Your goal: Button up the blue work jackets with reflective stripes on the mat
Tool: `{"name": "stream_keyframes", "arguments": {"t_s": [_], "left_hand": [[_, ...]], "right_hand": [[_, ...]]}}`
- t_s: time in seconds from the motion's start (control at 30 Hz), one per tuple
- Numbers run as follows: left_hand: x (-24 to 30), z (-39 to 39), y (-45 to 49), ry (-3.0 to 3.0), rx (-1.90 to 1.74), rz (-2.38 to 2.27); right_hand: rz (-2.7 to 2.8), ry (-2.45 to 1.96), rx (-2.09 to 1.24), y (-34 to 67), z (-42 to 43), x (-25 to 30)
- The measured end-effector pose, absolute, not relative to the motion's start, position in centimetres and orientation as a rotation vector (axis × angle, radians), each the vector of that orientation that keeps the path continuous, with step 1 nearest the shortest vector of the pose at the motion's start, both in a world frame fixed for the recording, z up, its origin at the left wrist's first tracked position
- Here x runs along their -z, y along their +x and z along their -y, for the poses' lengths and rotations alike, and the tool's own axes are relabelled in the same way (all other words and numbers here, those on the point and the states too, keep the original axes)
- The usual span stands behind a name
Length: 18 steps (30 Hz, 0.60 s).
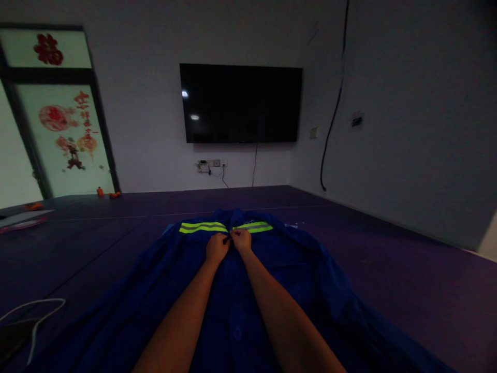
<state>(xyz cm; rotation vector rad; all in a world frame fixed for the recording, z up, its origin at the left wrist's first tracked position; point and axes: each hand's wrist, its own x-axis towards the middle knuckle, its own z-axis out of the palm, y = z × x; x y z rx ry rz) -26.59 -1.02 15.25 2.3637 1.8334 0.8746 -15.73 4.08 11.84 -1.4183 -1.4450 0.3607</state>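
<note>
A blue work jacket (295,259) lies spread out with its collar at the far end and its sleeves reaching toward me on both sides. Yellow-green reflective strips (204,227) cross its chest. My left hand (217,247) and my right hand (241,240) meet at the front opening, just below the strips. Both have their fingers closed on the jacket's front edge; the small dark bit between them is too small to make out. Lower down on the front, a round button (236,332) shows between my forearms.
The jacket rests on a dark purple surface (388,269). At the left lie a white cable (48,300), a dark object (17,336) and small orange items (114,195). A television (240,103) hangs on the far wall, and a black cable (334,119) dangles at the right.
</note>
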Motion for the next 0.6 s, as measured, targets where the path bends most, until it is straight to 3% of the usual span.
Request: {"name": "stream_keyframes", "arguments": {"t_s": [0.6], "left_hand": [[-14.76, 0.56, -26.58, 2.243, -1.032, -1.797]], "right_hand": [[1.393, -1.391, -0.452, -15.68, -4.68, -11.34]]}}
